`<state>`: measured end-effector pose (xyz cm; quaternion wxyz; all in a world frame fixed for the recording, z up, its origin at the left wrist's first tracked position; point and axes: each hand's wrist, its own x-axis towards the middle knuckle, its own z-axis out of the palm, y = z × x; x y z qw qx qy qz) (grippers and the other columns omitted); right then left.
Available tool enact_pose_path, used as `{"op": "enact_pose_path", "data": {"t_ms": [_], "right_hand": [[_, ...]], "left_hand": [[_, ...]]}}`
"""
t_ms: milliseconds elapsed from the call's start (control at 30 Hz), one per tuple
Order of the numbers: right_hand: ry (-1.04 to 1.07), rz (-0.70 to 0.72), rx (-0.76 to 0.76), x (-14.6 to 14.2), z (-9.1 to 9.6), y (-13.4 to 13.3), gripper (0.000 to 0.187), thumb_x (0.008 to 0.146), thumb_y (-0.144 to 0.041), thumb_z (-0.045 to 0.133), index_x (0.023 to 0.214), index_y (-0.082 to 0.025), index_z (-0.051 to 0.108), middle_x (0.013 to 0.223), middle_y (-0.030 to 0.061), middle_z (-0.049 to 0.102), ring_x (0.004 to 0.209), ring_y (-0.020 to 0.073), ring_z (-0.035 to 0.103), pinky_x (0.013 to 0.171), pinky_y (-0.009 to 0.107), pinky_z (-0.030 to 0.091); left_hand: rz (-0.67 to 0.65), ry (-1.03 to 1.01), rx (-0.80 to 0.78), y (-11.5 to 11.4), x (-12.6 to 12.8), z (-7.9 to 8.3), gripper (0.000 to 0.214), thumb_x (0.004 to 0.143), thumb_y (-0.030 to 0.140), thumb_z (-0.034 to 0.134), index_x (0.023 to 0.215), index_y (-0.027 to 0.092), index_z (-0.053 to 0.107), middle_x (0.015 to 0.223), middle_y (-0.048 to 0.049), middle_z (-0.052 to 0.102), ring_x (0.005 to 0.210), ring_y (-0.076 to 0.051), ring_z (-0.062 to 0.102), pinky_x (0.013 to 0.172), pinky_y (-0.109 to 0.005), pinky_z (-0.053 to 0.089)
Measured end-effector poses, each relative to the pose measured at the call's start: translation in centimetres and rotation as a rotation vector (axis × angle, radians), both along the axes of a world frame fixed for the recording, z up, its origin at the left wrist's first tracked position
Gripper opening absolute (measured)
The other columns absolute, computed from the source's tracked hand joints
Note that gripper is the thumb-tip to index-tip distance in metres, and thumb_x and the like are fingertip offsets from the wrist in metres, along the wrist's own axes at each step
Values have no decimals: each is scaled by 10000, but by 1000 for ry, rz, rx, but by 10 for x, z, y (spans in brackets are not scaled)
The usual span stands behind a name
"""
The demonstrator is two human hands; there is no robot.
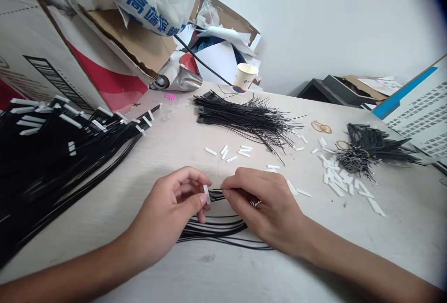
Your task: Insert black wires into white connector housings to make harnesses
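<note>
1. Clock directions run from the white connector housing point(207, 194), which sits near the middle of the view, raised between the two hands.
2. At 8 o'clock, the left hand point(167, 207) pinches that housing between thumb and forefinger, its other fingers loosely curled.
3. At 3 o'clock, the right hand point(267, 203) has thumb and forefinger nearly together on the thin black wires point(217, 195) running out of the housing; how many it grips cannot be told. Its remaining fingers are folded under.
4. At 5 to 6 o'clock, slack black wire lengths point(216, 234) curve beneath both hands.
5. At 1 o'clock, scattered loose housings point(231, 159) lie first, then a large black wire bundle point(240, 114), then a paper cup point(244, 79).
6. At 2 o'clock, yellowish rubber bands point(321, 127) lie on the tabletop point(394, 247).
7. Around 3 o'clock, a heap of white housings point(337, 182) sits beside a banded wire bunch point(359, 159).
8. Between 9 and 10 o'clock, wire harnesses with white ends point(87, 154) are piled.
</note>
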<state>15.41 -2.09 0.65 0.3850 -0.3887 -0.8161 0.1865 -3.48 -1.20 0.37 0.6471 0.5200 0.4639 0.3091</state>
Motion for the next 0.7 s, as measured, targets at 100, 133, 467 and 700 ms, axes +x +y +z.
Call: {"op": "enact_pose_path", "data": {"t_ms": [100, 133, 467, 700], "right_hand": [[-38, -8, 13, 0, 0, 0, 174, 865, -50, 504, 797, -77, 662, 617, -15, 470, 551, 67, 394, 504, 211, 306], [-44, -14, 14, 0, 0, 0, 173, 862, -52, 505, 793, -78, 662, 619, -16, 461, 552, 68, 388, 500, 212, 301], [-21, -33, 16, -1, -7, -1, 172, 848, -30, 505, 784, -86, 654, 626, -16, 462, 550, 66, 386, 490, 207, 295], [99, -63, -82, -3, -5, -1, 146, 796, -7, 544, 735, -106, 632, 578, -41, 460, 523, 49, 396, 479, 181, 305]], "left_hand": [[0, -1, 12, 0, 1, 0, 62, 827, 179, 596, 889, 186, 588, 728, 37, 617, 592, -111, 604, 639, -270, 486], [-3, -5, 12, 0, 1, 0, 60, 826, 177, 597, 885, 185, 589, 720, 39, 613, 592, -110, 603, 639, -267, 487], [-10, -9, 1, 0, 1, 0, 63, 817, 169, 608, 877, 185, 599, 691, 46, 610, 585, -103, 596, 630, -251, 485], [-8, 4, -6, 0, 2, 2, 62, 811, 174, 613, 873, 179, 609, 692, 38, 616, 583, -106, 599, 626, -252, 488]]}}
